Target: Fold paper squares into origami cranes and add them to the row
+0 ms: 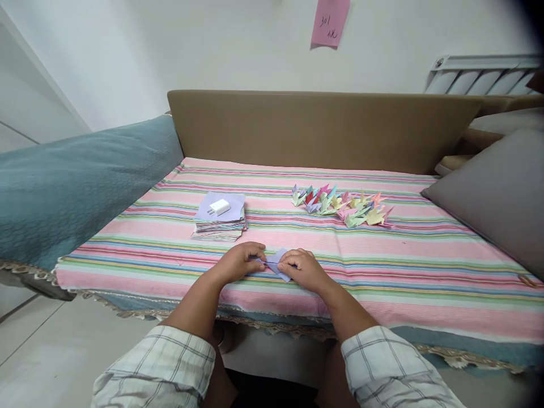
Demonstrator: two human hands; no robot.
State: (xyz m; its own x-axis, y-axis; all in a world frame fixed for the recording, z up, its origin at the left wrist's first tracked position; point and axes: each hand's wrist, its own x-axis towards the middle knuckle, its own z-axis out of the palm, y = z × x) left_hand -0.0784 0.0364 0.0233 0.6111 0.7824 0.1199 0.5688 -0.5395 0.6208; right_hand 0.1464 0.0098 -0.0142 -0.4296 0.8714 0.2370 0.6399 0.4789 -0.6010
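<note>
Lilac paper piece: thin, folded, a pale purple square-ish sheet (281, 255), lying nearer the person than the stack and off to its right; both hands are holding it.
Left hand: thumb and fingers (244, 262) are pinching the paper's left end, gap narrow.
Right hand: thumb and fingertips (301, 268) are closing on the paper's right part, partly covering it.
Paper stack (landmark): a neat-ish pile of thin, mixed-colour square sheets (218, 227), lilac on top.
Charger: a small white plastic block with prongs (220, 207), sitting on the stack, probably weighing it down.
Folded shapes: a cluster of multicoloured pointed paper birds (325, 203), resting well to the right of the stack.
Surface: pink striped woven cloth (148, 238), spreading under the stack and all around it.
Step, judged: creasing or lining up a fold; exact fold hidden by fingers.
Doing it well: keeping edges matched before pressing; left pinch anchoring, right running the crease outward.
Watch: soft cloth is giving little backing, so creases could be coming out blunt; hard pulling could be tearing thin paper.
</note>
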